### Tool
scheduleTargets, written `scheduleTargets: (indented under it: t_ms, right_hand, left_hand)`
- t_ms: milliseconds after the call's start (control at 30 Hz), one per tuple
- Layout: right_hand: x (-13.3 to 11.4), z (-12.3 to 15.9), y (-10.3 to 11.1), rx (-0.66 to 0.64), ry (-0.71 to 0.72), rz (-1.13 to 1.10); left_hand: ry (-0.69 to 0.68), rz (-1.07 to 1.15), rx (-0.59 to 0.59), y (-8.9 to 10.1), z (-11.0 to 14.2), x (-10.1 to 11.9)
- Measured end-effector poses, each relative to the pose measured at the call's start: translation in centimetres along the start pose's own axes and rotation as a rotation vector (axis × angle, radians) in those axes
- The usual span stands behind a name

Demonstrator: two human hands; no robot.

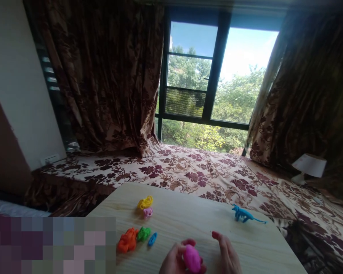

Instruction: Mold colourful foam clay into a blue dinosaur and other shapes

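The left hand (172,258) loosely cups pink clay (192,259), which could drop if its curl slackens; the right hand (227,252) spreads empty.

I see two bare hands, the left hand (174,258) and the right hand (228,255). Their fingers are slim, with rounded tips. My view ends near the wrists, so what sleeves are worn, I cannot tell.
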State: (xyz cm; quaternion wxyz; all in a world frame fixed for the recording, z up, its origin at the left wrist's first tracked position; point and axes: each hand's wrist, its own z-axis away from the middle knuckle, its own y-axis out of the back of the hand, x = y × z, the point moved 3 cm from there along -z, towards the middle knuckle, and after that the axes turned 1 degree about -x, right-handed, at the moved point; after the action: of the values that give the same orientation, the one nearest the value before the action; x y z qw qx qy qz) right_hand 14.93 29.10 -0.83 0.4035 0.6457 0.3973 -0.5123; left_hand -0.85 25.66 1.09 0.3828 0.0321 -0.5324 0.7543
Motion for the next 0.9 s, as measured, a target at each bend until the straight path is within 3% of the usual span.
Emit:
scheduleTargets:
  t_ms: [167, 400, 700, 900]
  right_hand:
    - [1.4, 0.5, -1.1, -0.066, 0.201, 0.117]
    - [1.9, 0.7, -1.6, -0.134, 0.357, 0.311]
    - [2.1, 0.7, -1.6, -0.110, 0.324, 0.310]
    - [2.0, 0.7, -1.5, -0.119, 0.340, 0.312]
  left_hand:
    - [-0.017, -0.020, 0.057, -0.2, 0.2, 1.0]
    - [-0.226, -0.047, 0.122, 0.0, 0.0, 2.2]
    - [-0.259, -0.037, 0.069, 0.2, -0.3, 2.3]
    - [-0.122, -0.005, 0.063, 0.0, 0.0, 1.8]
